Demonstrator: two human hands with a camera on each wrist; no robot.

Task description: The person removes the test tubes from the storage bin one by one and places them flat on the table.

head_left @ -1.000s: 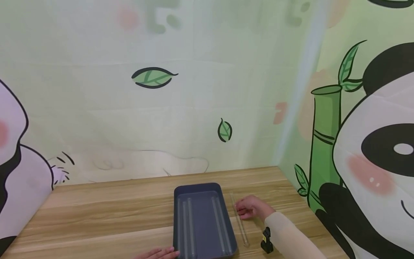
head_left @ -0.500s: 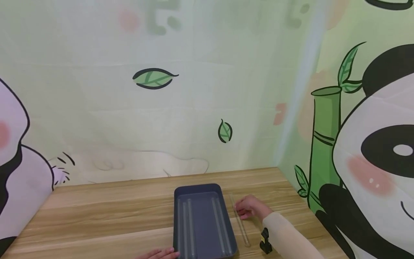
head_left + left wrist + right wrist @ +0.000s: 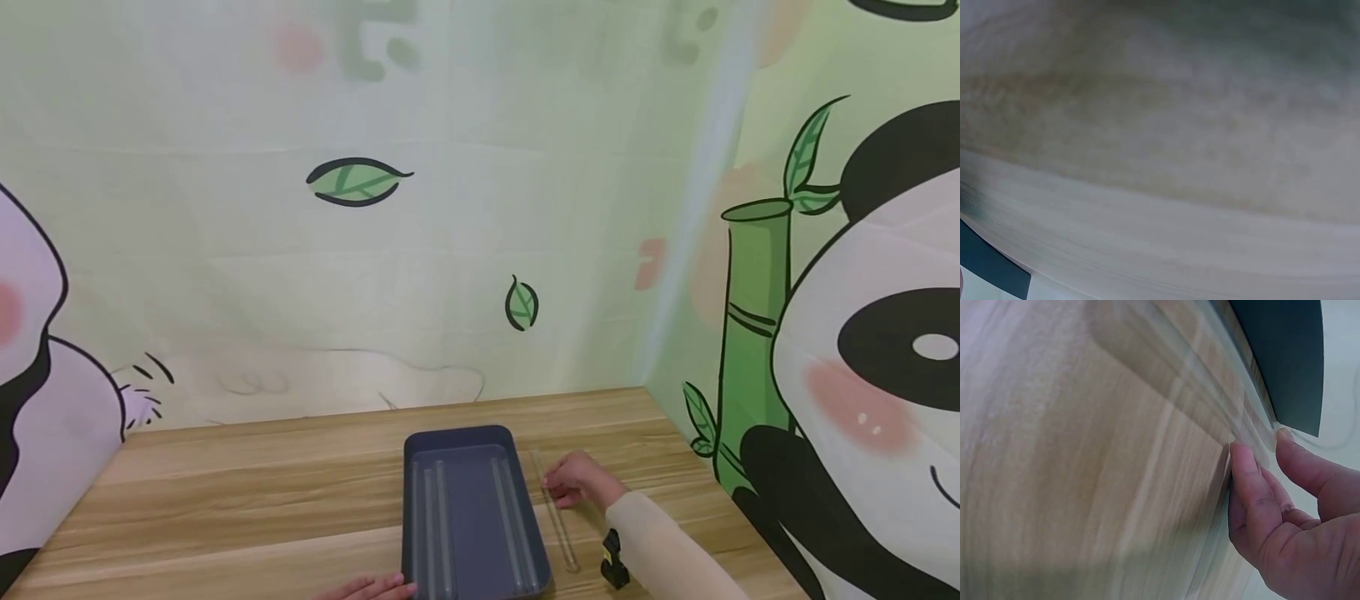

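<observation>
My right hand (image 3: 581, 479) pinches a long, clear glass tube (image 3: 562, 537) near its far part, just right of a dark blue tray (image 3: 409, 500). In the right wrist view, the tube (image 3: 1204, 387) runs up to the thumb and fingertips of that hand (image 3: 1291, 506), low over the wood. Several similar clear tubes (image 3: 442, 525) lie lengthwise in the tray, along its left and right sides. Only the fingers of my left hand (image 3: 375, 587) show, extended, with their tips at the tray's near left edge. The left wrist view is mostly blurred, with the tray (image 3: 991, 262) at its corner.
The wooden table (image 3: 262, 483) meets a pale green printed wall cloth (image 3: 225, 250) at the back. A panda and bamboo print (image 3: 757, 333) covers the right side. A small black device (image 3: 615, 562) is on the right sleeve.
My right hand has shifted very slightly left along with its sleeve. The tray, the tubes and my left fingers stay practically where they were.
</observation>
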